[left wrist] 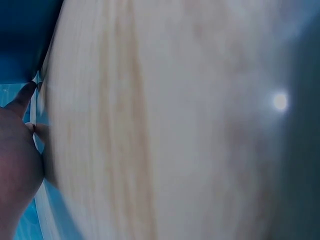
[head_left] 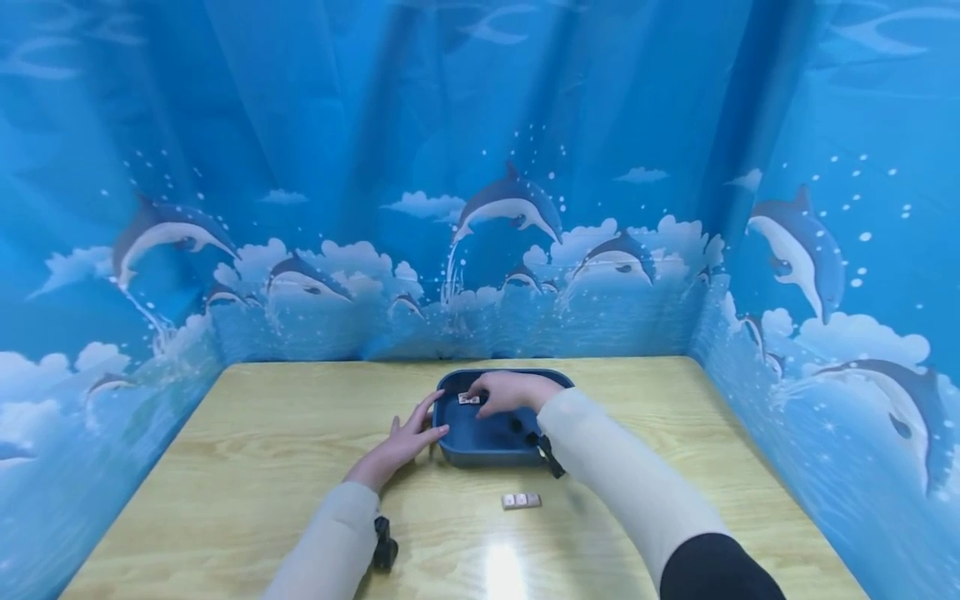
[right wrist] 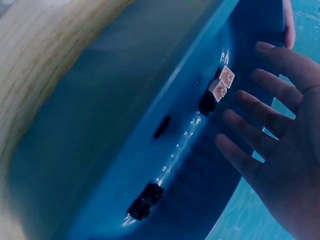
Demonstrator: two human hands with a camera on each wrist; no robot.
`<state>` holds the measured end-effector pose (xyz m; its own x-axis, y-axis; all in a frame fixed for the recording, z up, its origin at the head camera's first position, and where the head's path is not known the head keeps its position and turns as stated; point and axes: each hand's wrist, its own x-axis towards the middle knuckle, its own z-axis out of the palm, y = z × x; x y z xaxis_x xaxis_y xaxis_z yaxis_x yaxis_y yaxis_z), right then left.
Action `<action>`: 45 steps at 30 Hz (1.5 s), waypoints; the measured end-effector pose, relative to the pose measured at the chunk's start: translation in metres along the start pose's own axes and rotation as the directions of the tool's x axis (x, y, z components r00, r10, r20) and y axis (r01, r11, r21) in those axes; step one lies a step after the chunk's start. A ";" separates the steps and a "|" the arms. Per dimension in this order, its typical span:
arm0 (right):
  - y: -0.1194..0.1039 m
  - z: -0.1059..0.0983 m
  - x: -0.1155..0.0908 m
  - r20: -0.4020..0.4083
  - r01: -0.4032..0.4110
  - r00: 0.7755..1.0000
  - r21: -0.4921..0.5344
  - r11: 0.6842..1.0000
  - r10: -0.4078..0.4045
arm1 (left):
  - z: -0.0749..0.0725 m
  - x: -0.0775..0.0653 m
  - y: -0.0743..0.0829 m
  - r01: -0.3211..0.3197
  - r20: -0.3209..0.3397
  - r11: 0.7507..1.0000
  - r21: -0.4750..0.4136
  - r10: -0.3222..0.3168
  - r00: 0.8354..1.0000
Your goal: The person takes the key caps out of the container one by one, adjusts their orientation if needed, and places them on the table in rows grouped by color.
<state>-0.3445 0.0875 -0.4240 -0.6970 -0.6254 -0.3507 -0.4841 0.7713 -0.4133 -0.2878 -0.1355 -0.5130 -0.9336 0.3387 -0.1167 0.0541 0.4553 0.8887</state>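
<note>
A blue rectangular bin (head_left: 480, 437) stands at the middle of the table. My left hand (head_left: 401, 446) touches its left side with straight, spread fingers. Inside the bin is my right hand (head_left: 516, 390), beside a small pair of pale square pieces (head_left: 468, 398) with printed marks. In the right wrist view these pieces (right wrist: 223, 84) sit on something black, and the fingers of the right hand (right wrist: 285, 115) are spread, apart from them. Farther along the bin lie small black pieces (right wrist: 145, 201), too blurred to identify.
On the wooden table (head_left: 300, 433), in front of the bin, lies a short row of pale square pieces (head_left: 521, 501) with marks on top. A blue curtain (head_left: 360, 167) printed with dolphins closes off the back and both sides.
</note>
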 end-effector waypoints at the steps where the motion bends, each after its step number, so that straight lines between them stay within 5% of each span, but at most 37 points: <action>1: 0.000 0.000 0.002 0.000 0.002 1.000 -0.013 1.000 -0.002 | 0.000 0.000 0.000 0.000 0.000 1.000 -0.003 0.000 1.000; 15: 0.000 0.006 0.022 0.064 -0.030 0.997 -0.119 0.992 0.038 | 0.001 0.000 -0.004 -0.019 -0.003 1.000 -0.022 0.019 1.000; 36: 0.006 0.016 0.007 0.133 0.010 0.991 -0.272 0.962 0.028 | 0.002 0.002 -0.004 -0.018 -0.012 1.000 -0.005 0.018 1.000; 45: 0.016 0.021 -0.012 0.184 0.146 0.978 -0.256 0.956 -0.100 | 0.003 0.001 -0.004 -0.006 -0.016 1.000 -0.017 0.006 1.000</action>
<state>-0.3326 0.1044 -0.4441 -0.5361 -0.7105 -0.4559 -0.6995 0.6762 -0.2313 -0.2879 -0.1351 -0.5181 -0.9389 0.3279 -0.1044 0.0537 0.4392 0.8968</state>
